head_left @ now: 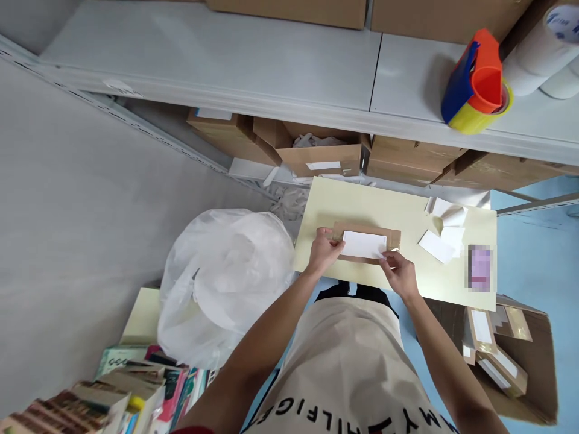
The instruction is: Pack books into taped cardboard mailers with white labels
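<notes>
A small flat brown cardboard box [393, 237] lies on the pale yellow table, with a white label [363, 245] on its upper face. At the box's left end, my left hand [324, 252] is closed on it, the thumb reaching the label's left edge. The thumb and fingers of my right hand [400, 272] pinch the label's lower right corner. Shiny tape shows at the right end of the box. Several loose white paper slips [443, 241] lie to the right of my hands.
The yellow table [353, 202] stands below a grey shelf [253, 54] bearing a tape dispenser [479, 90] and label rolls. A large white plastic bag [226, 271] is at left, books [176, 392] below it. An open carton [545, 361] holding small boxes sits at lower right.
</notes>
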`<state>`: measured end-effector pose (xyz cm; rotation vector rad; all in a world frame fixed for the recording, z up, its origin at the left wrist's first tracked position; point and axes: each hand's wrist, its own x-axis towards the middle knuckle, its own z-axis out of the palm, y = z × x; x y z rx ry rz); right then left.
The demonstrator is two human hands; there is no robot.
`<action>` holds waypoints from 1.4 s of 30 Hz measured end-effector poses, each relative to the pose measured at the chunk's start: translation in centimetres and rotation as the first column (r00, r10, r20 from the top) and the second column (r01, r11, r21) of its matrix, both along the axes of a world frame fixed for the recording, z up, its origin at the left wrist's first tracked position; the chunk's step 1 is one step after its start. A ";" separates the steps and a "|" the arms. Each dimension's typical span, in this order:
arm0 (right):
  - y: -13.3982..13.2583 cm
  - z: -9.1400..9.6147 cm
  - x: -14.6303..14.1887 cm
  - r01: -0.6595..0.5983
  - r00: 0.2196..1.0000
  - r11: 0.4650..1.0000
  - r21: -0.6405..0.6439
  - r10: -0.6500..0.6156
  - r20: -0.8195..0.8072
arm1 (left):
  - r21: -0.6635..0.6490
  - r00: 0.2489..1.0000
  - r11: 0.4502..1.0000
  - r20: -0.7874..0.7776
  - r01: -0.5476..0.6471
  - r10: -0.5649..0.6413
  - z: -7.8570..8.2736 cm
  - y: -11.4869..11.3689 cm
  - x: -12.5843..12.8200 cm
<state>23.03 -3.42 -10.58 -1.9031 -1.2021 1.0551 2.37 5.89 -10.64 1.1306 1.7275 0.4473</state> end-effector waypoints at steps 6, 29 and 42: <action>0.3 -0.5 0.1 -0.017 1.000 0.999 -0.046 0.016 -0.023 | -0.027 0.993 0.999 -0.107 0.037 -0.039 -0.2 0.5 0.3; 1.3 -1.9 0.7 -0.525 0.500 0.848 -0.075 0.378 0.779 | 0.263 0.422 0.331 -0.600 0.906 -0.679 -1.0 0.0 -1.5; -3.9 -2.2 -1.2 -0.347 0.509 0.938 -0.024 0.210 0.835 | 0.364 0.438 0.255 -0.624 0.896 -0.647 -1.5 -3.0 -5.2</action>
